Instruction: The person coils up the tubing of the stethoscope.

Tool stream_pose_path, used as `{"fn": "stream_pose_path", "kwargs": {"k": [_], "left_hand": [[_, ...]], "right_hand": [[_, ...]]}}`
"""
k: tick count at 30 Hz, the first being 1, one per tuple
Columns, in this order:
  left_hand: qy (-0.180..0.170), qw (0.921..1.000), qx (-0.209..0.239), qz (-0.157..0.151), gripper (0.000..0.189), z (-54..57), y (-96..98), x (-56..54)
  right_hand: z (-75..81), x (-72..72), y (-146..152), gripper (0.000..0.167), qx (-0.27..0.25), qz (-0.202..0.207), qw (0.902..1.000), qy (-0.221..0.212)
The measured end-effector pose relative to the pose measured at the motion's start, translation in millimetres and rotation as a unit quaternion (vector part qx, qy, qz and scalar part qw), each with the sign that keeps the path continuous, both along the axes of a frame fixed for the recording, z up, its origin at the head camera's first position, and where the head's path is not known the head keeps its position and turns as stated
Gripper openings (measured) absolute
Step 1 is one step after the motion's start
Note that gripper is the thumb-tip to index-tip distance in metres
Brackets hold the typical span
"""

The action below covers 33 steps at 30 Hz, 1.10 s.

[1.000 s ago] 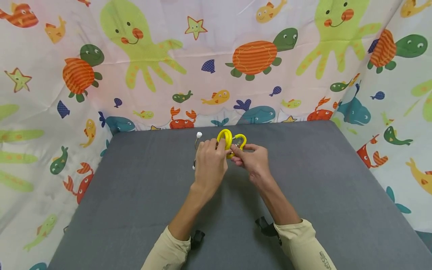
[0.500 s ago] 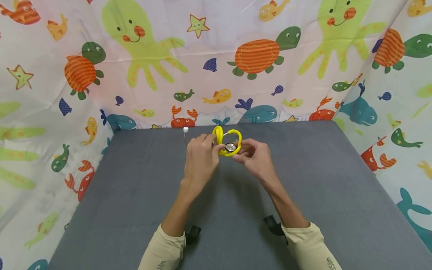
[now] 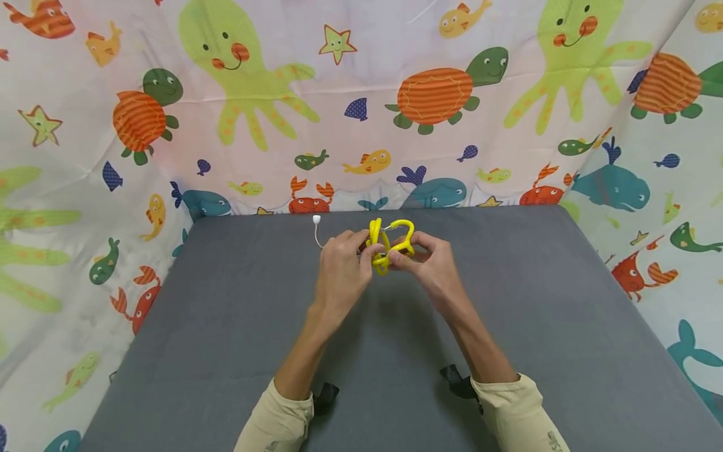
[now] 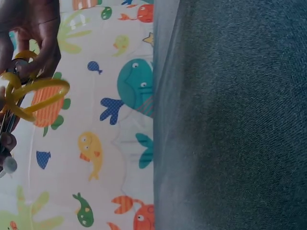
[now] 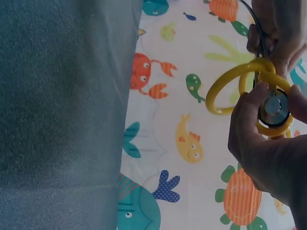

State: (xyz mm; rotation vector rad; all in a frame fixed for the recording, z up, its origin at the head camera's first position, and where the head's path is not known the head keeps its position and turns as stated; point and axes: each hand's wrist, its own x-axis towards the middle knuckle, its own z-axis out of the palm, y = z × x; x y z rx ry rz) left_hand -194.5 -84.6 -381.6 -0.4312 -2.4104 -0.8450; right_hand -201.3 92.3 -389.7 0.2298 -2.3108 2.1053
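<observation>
A stethoscope with coiled yellow tubing [image 3: 375, 230] is held up over the grey surface, between both hands. My left hand [image 3: 342, 270] grips the bundle from the left, thumb against the coil. One white ear tip [image 3: 316, 220] on its thin metal tube sticks out beyond that hand. On the other side my right hand [image 3: 433, 263] pinches the tubing loop between thumb and fingers. In the right wrist view the round metal chest piece [image 5: 273, 106] with a dark rim sits between the right thumb and fingers. The left wrist view shows the yellow loop [image 4: 53, 83] and an ear tip [image 4: 9, 165].
Grey cloth [image 3: 243, 339] covers the table. A white curtain [image 3: 327, 125] printed with sea animals hangs behind it and along both sides. Black camera mounts [image 3: 326, 399] hang under the forearms, by the beige sleeves [image 3: 277, 417].
The chest piece, facing up half a second ago, has turned out of the head view. The right-hand loop has twisted, and the right thumb has moved in toward the coil. The left hand keeps its grip.
</observation>
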Motion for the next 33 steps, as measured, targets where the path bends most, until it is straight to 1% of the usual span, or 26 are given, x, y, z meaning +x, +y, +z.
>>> {"fn": "stream_pose_path", "kwargs": {"k": [2, 5, 9, 12, 15, 17, 20, 23, 25, 27, 30, 33], "left_hand": [[0.005, 1.0, 0.007, -0.002, 0.033, -0.4, 0.2, -0.8], [0.012, 0.9997, 0.02, -0.006, 0.033, 0.9, -1.5, -2.4], [0.007, 0.9984, 0.047, -0.031, 0.03, 2.1, -5.9, -5.9], [-0.004, 0.9959, 0.076, -0.05, 0.03, 1.5, -10.3, -9.1], [-0.007, 0.994, 0.091, -0.06, 0.03, 2.1, -14.4, -10.9], [-0.005, 0.9941, 0.09, -0.062, 0.029, 3.3, -16.5, -11.3], [-0.007, 0.9945, 0.084, -0.063, 0.028, 5.7, -17.4, -11.2], [-0.018, 0.994, 0.083, -0.068, 0.028, 7.2, -16.6, -11.1], [-0.023, 0.9935, 0.087, -0.071, 0.027, 7.9, -15.8, -10.9], [-0.026, 0.9931, 0.089, -0.072, 0.027, 8.0, -15.1, -11.2], [-0.021, 0.994, 0.088, -0.062, 0.028, 7.8, -14.4, -11.5], [-0.02, 0.9943, 0.089, -0.054, 0.031, 7.8, -14.8, -11.4]], "right_hand": [[0.3, 0.3, -2, 0.024, -0.007, 0.008, 0.9999, 0.003], [1.5, -0.6, -2, 0.022, 0.001, 0.006, 1.0, 0.006], [5.1, -1.1, 0, 0.019, 0.012, -0.001, 0.9999, 0.001], [7.7, -0.6, 2, 0.022, 0.02, 0.008, 0.9998, 0.004], [10.2, -0.6, 6, 0.027, 0.041, 0.039, 0.9983, 0.014], [12.6, -1.5, 9, 0.03, 0.061, 0.067, 0.9957, 0.019], [17.1, -4.1, 16, 0.037, 0.111, 0.113, 0.9868, 0.034], [20.7, -6.4, 21, 0.036, 0.146, 0.14, 0.978, 0.049], [21.4, -7.4, 23, 0.033, 0.151, 0.144, 0.9762, 0.059], [21.3, -7.7, 23, 0.027, 0.147, 0.136, 0.9777, 0.064], [19.7, -8.5, 22, 0.019, 0.137, 0.123, 0.9803, 0.072], [17.9, -8.9, 21, 0.014, 0.14, 0.114, 0.9805, 0.077]]}}
